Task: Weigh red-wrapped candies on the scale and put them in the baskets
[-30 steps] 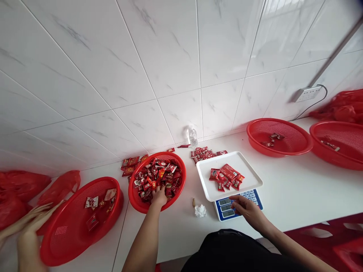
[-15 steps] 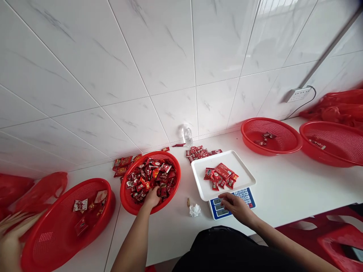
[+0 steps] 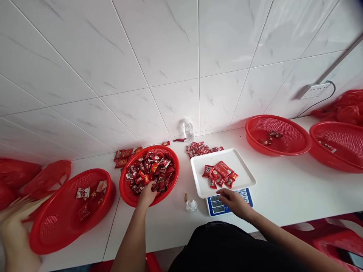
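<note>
- Red plastic forms the mesh basket (image 3: 127, 190) under your left grip (image 3: 148, 193); its spot lets you reach in, it seems, with little stretch.
- Your left grip dips into the wrapped packets (image 3: 163, 172) heaped in that basket; they hide your fingertips, so whether it pinches one I cannot tell.
- Your right grip (image 3: 233, 199) is loosely curled, nothing showing in it, over the blue-and-white scale (image 3: 217, 204); whether it touches the keys is unclear.
- Just beyond your right grip, the white tray (image 3: 238, 166) rests on the scale, probably so that its load bears down there; the low rim likely stops things sliding off.
- Around your left grip, the packets look small, glossy and mostly dark red, with some orange and white.
- Past your right grip, the tray's packets (image 3: 223, 169) are brighter red, one larger and flatter than the others.
</note>
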A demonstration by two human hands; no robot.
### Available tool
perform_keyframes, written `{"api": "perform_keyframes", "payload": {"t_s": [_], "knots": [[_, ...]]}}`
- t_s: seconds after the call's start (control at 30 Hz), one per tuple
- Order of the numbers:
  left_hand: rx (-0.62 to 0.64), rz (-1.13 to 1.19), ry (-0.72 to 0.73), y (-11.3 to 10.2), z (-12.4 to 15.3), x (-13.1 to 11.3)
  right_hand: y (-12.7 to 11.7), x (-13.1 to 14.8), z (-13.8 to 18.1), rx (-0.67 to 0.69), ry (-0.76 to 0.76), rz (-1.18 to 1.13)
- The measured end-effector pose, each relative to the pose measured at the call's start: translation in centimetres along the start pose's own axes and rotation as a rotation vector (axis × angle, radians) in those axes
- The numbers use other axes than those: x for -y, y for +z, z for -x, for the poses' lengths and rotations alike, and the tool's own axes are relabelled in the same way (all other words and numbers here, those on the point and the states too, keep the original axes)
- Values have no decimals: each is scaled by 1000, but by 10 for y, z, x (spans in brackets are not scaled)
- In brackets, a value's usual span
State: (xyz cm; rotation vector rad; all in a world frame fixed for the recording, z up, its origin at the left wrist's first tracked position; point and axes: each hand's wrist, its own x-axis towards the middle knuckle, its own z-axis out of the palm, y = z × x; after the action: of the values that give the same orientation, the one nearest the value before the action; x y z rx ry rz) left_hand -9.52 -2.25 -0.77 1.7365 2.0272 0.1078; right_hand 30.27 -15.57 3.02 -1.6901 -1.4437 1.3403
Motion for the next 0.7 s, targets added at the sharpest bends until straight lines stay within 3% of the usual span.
{"api": "perform_keyframes", "payload": {"t_s": [0.2,0.37,0.43,0.6,0.7], "knots": [[-45,18,-21,-2,13,-8,-8,-14,-10,-65,-80,209],[-65,-43,0,0,14,-13,-23,-33,-24,-311,-99,526],[-107,-77,34,1,15,-19,-29,-39,-29,-335,-69,625],[-382,-3,288,8,36,-62,-36,-50,-37,-287,-26,674],[-314,80,512,21,55,-103,-33,-54,-40,-303,-26,644]]}}
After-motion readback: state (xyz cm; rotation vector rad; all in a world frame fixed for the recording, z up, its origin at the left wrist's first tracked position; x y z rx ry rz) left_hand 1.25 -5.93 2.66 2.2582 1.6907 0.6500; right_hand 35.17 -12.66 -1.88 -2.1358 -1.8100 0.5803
